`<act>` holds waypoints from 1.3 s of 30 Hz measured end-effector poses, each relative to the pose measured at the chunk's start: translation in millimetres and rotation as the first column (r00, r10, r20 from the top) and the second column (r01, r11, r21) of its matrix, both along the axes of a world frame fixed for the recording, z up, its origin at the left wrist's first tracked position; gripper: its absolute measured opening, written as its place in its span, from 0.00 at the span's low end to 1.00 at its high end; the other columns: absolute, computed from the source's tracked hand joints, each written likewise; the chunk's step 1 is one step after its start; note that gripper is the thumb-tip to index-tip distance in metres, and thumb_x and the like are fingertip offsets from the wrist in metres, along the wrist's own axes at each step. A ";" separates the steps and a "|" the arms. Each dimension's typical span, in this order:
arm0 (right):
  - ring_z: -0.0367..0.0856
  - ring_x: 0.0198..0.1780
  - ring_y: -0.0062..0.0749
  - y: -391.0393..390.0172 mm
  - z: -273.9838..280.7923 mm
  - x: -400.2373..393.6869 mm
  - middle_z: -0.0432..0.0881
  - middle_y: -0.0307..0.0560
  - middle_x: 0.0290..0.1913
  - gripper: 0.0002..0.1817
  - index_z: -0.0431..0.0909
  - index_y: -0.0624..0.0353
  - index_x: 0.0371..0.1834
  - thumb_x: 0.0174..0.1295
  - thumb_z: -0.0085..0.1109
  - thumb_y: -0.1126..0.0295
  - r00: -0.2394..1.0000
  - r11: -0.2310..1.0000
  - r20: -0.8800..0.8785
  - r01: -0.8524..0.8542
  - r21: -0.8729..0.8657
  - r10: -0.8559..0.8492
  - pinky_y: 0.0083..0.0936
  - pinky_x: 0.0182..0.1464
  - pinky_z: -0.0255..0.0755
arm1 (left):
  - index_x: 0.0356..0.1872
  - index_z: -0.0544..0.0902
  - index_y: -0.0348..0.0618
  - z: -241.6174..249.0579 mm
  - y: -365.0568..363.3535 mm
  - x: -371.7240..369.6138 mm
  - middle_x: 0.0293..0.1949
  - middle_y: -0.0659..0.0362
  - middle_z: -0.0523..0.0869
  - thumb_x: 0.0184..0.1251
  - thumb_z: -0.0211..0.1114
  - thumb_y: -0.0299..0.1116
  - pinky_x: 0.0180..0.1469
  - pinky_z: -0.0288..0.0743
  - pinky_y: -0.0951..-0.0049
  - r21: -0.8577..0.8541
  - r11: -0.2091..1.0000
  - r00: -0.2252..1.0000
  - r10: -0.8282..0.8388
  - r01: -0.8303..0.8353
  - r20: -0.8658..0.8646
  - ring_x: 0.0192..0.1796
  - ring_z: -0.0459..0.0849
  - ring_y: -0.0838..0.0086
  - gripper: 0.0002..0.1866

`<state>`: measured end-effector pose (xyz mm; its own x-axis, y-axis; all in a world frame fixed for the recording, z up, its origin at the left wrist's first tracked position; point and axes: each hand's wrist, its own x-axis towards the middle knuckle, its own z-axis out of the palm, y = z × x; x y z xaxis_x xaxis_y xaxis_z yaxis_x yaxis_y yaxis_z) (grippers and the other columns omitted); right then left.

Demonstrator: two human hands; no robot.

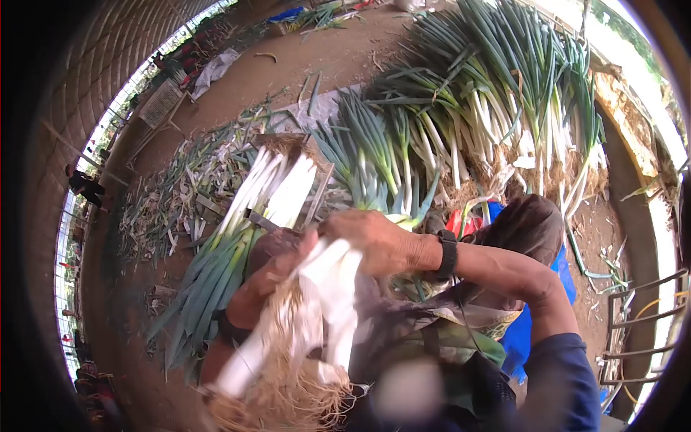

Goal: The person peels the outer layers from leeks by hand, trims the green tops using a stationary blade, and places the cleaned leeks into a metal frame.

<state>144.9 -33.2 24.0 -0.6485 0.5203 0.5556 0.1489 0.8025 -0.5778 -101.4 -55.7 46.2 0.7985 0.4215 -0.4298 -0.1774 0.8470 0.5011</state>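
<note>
A few leeks (327, 288) with thick white shanks and shaggy brown roots are held in front of me, roots pointing down toward me. My right hand (374, 241), below a black wristband, is closed around their upper part, and green leaves show beyond it. On the left side of the same leeks is my left hand (270, 284), smeared by motion; its fingers are too blurred to read. Just beyond it, a bundle of leeks (270, 187) lies on a small stand (320, 191), white ends away from me and green leaves hanging toward me.
A large heap of leeks (497, 93) with roots on fills the back right. Leaf scraps (180, 180) litter the ground at left. A metal rack (640, 338) stands at far right, and blue plastic (518, 338) lies beside my leg. Another person (86, 186) is far off at left.
</note>
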 end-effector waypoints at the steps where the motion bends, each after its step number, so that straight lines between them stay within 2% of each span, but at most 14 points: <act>1: 0.83 0.53 0.53 0.8 25.0 2.3 0.82 0.56 0.52 0.25 0.77 0.67 0.57 0.55 0.67 0.70 0.992 0.995 -0.123 0.000 -0.098 -0.012 0.43 0.56 0.78 | 0.68 0.71 0.35 15.0 13.9 -5.6 0.64 0.53 0.78 0.75 0.60 0.55 0.64 0.76 0.67 0.036 0.999 1.000 0.004 -0.005 0.001 0.67 0.77 0.65 0.34; 4: 0.86 0.48 0.37 18.6 80.8 14.4 0.86 0.49 0.51 0.22 0.81 0.59 0.58 0.57 0.66 0.75 0.895 0.999 -0.446 -0.003 -0.054 -0.022 0.34 0.53 0.79 | 0.69 0.70 0.37 71.2 55.8 1.1 0.65 0.50 0.78 0.73 0.61 0.58 0.66 0.74 0.57 0.734 0.643 0.932 0.362 -0.221 -0.036 0.67 0.77 0.63 0.37; 5: 0.86 0.48 0.31 10.1 119.7 33.7 0.86 0.48 0.51 0.22 0.81 0.63 0.57 0.56 0.65 0.77 0.954 0.811 -0.295 -0.131 -0.570 -0.053 0.31 0.54 0.79 | 0.70 0.69 0.37 85.2 63.7 6.4 0.65 0.49 0.78 0.72 0.61 0.59 0.67 0.74 0.53 0.880 0.410 0.885 0.464 -0.242 0.028 0.67 0.77 0.62 0.38; 6: 0.86 0.49 0.30 15.9 124.5 37.1 0.87 0.48 0.51 0.21 0.81 0.65 0.56 0.56 0.65 0.78 0.919 0.760 -0.388 -0.202 -0.618 -0.071 0.30 0.55 0.79 | 0.71 0.67 0.38 89.4 69.0 19.2 0.65 0.49 0.77 0.71 0.63 0.59 0.66 0.75 0.51 0.899 0.262 0.833 0.527 -0.350 0.170 0.67 0.77 0.62 0.40; 11: 0.86 0.50 0.30 28.6 120.6 41.2 0.88 0.49 0.48 0.24 0.79 0.66 0.58 0.57 0.70 0.75 0.753 0.633 -0.628 -0.391 -0.668 -0.197 0.29 0.57 0.78 | 0.61 0.76 0.40 34.4 42.5 113.1 0.51 0.57 0.84 0.57 0.75 0.36 0.56 0.80 0.70 0.908 0.411 0.922 0.376 -0.077 -0.092 0.54 0.83 0.70 0.30; 13: 0.85 0.50 0.30 24.9 108.1 46.9 0.87 0.47 0.50 0.27 0.79 0.64 0.60 0.58 0.74 0.70 0.778 0.672 -0.580 -0.299 -0.678 -0.239 0.27 0.56 0.77 | 0.54 0.79 0.40 51.2 18.1 141.1 0.44 0.60 0.85 0.54 0.74 0.33 0.50 0.81 0.71 0.769 0.635 0.931 0.322 -0.079 -0.170 0.47 0.84 0.71 0.25; 18: 0.81 0.58 0.32 20.0 111.5 80.3 0.85 0.49 0.54 0.33 0.76 0.65 0.65 0.58 0.76 0.62 0.902 0.682 -0.349 -0.088 -0.726 -0.255 0.32 0.65 0.72 | 0.56 0.74 0.38 22.2 22.1 152.9 0.43 0.59 0.81 0.48 0.75 0.33 0.44 0.80 0.72 0.725 0.664 0.935 0.346 -0.185 -0.079 0.44 0.82 0.73 0.32; 22: 0.80 0.63 0.38 47.4 117.7 114.5 0.83 0.52 0.59 0.45 0.65 0.63 0.73 0.58 0.75 0.50 0.822 0.831 -0.547 -0.188 -0.523 -0.159 0.42 0.67 0.72 | 0.57 0.74 0.37 12.6 32.9 140.2 0.41 0.58 0.81 0.46 0.74 0.33 0.44 0.81 0.71 0.699 0.700 0.944 0.310 -0.150 -0.108 0.43 0.83 0.71 0.33; 29: 0.82 0.63 0.50 97.6 122.7 169.5 0.79 0.61 0.63 0.34 0.59 0.60 0.75 0.73 0.58 0.54 0.769 0.484 -0.639 -0.553 -0.678 -0.016 0.44 0.61 0.78 | 0.49 0.80 0.37 5.5 37.3 134.5 0.33 0.51 0.88 0.42 0.73 0.32 0.44 0.83 0.66 0.721 0.690 0.962 0.230 -0.053 -0.149 0.38 0.88 0.63 0.27; 31: 0.82 0.63 0.53 95.5 137.3 173.8 0.79 0.62 0.64 0.24 0.66 0.59 0.70 0.75 0.55 0.61 0.981 0.925 0.035 0.193 -0.326 -0.192 0.44 0.59 0.78 | 0.48 0.80 0.37 0.8 39.6 133.4 0.33 0.52 0.88 0.42 0.72 0.32 0.43 0.82 0.67 0.737 0.675 0.955 0.226 -0.013 -0.190 0.38 0.88 0.64 0.27; 33: 0.83 0.60 0.52 104.4 133.2 194.5 0.78 0.61 0.64 0.22 0.69 0.61 0.68 0.73 0.56 0.68 0.959 0.985 0.227 0.166 0.042 -0.171 0.44 0.61 0.78 | 0.47 0.81 0.36 -2.3 39.9 131.5 0.32 0.52 0.88 0.42 0.72 0.32 0.42 0.82 0.68 0.749 0.661 0.947 0.222 0.030 -0.233 0.37 0.88 0.64 0.26; 34: 0.83 0.60 0.51 98.5 137.1 199.1 0.78 0.60 0.65 0.24 0.69 0.62 0.69 0.71 0.59 0.69 0.990 0.822 -0.139 -0.062 -0.566 -0.021 0.44 0.64 0.77 | 0.47 0.81 0.36 -4.1 40.4 131.8 0.32 0.53 0.88 0.41 0.72 0.32 0.41 0.81 0.69 0.748 0.663 0.950 0.219 0.022 -0.221 0.37 0.88 0.65 0.26; 35: 0.82 0.59 0.49 94.9 139.4 202.3 0.77 0.59 0.66 0.26 0.69 0.63 0.69 0.69 0.62 0.70 0.856 0.345 -0.505 -0.442 -0.828 -0.114 0.43 0.66 0.76 | 0.47 0.82 0.36 -4.4 40.7 131.6 0.32 0.53 0.88 0.41 0.72 0.32 0.40 0.80 0.70 0.751 0.661 0.952 0.221 0.011 -0.209 0.37 0.88 0.66 0.26; 39: 0.81 0.63 0.42 93.6 132.8 218.5 0.75 0.57 0.69 0.30 0.65 0.64 0.73 0.70 0.61 0.71 0.762 0.603 -0.624 -0.420 -0.678 -0.171 0.38 0.68 0.76 | 0.49 0.82 0.36 -1.3 41.9 133.4 0.33 0.54 0.89 0.41 0.71 0.32 0.40 0.80 0.70 0.761 0.648 0.939 0.251 0.017 -0.234 0.37 0.88 0.66 0.27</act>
